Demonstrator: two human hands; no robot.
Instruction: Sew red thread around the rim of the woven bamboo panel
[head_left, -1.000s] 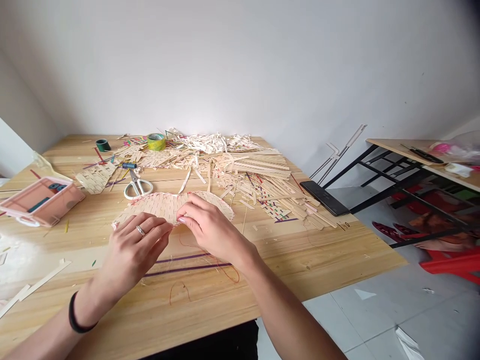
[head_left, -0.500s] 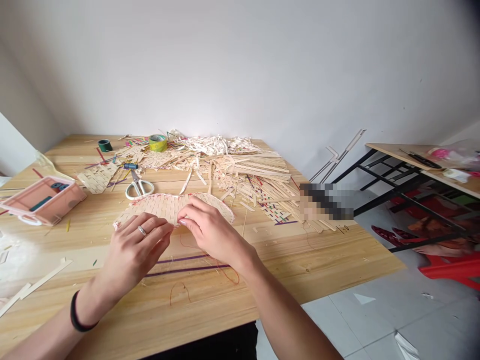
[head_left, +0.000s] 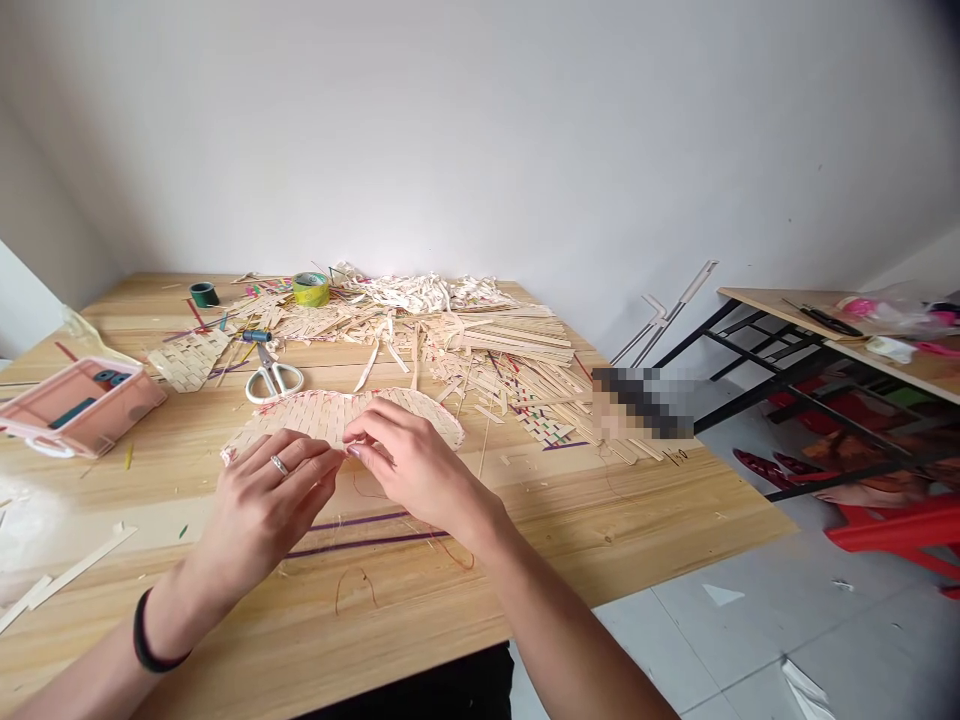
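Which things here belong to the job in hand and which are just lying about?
Likely in the job:
woven panel
orange thread

Apparently just lying about:
white-handled scissors
tape roll
green spool
pink plastic box
loose pale strips

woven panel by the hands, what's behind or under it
Beyond the woven panel lie white-handled scissors and heaped pale strips. The left hand and right hand cover parts of it; anything underneath is hidden.

Place: craft workroom | wooden table [head_left: 600, 545] | woven piece [head_left: 319, 412] | heaped pale strips [head_left: 517, 338] | scissors [head_left: 268, 366] | tape roll [head_left: 311, 296]
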